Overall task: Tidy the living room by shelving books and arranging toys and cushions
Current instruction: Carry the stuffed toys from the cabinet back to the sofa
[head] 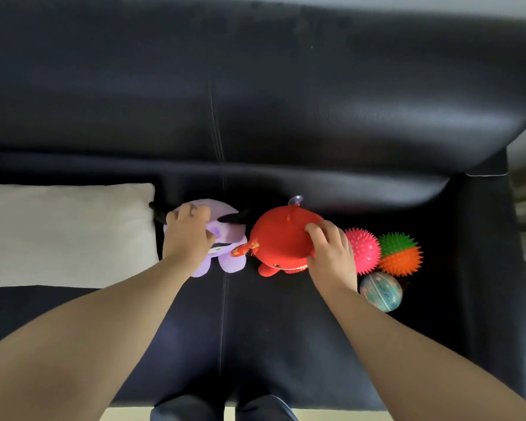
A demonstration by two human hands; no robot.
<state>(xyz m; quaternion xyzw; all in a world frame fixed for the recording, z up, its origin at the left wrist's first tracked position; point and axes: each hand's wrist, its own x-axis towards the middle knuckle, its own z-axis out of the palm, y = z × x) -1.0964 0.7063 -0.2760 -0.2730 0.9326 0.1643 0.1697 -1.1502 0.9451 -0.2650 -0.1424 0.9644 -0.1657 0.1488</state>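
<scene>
Gripping two plush toys on the dark sofa, the left hand clutches a purple toy beside the white cushion; the right hand holds a red toy, apparently lining them up against the backrest.

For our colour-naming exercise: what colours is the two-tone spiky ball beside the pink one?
The spiky ball is half green, half orange; head view.
</scene>
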